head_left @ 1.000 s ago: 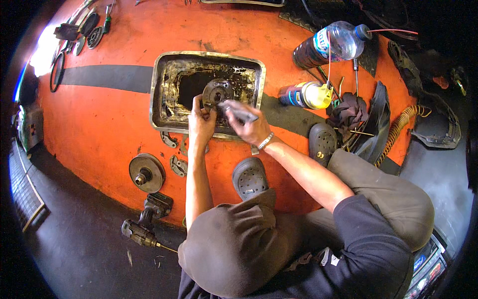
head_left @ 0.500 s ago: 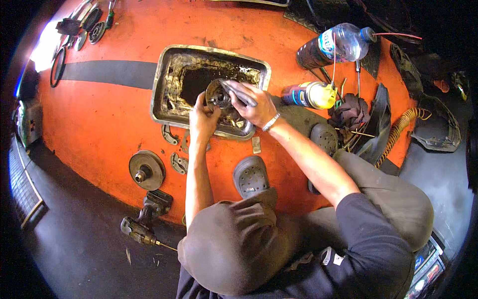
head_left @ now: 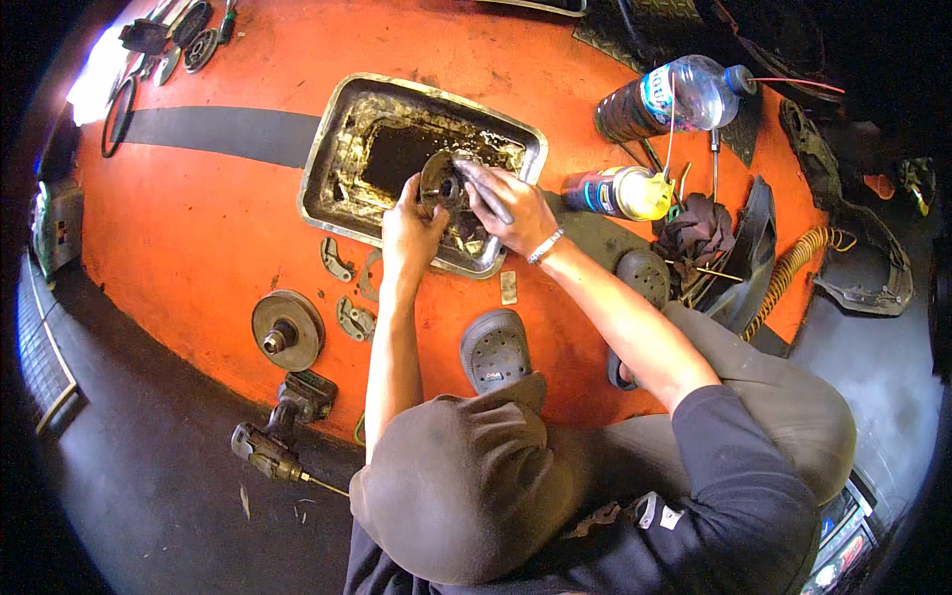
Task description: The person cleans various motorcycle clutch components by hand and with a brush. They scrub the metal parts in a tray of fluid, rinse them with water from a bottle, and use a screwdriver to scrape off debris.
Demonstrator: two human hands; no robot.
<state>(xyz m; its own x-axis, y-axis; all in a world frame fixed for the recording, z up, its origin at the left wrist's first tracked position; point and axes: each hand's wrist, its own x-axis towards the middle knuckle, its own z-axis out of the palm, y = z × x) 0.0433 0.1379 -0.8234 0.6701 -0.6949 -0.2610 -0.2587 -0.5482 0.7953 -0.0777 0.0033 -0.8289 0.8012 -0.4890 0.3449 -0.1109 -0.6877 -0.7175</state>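
Left hand [head_left: 411, 230] grasps a disc [head_left: 433, 180] over the tray [head_left: 326, 167]; right hand [head_left: 524, 218] clasps a grey tool [head_left: 485, 188] at it

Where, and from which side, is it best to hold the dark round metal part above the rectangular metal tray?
The dark round metal part is probably best held by its outer rim, from the left: its curved edge shows there, while an elongated grey object covers some of its right side.
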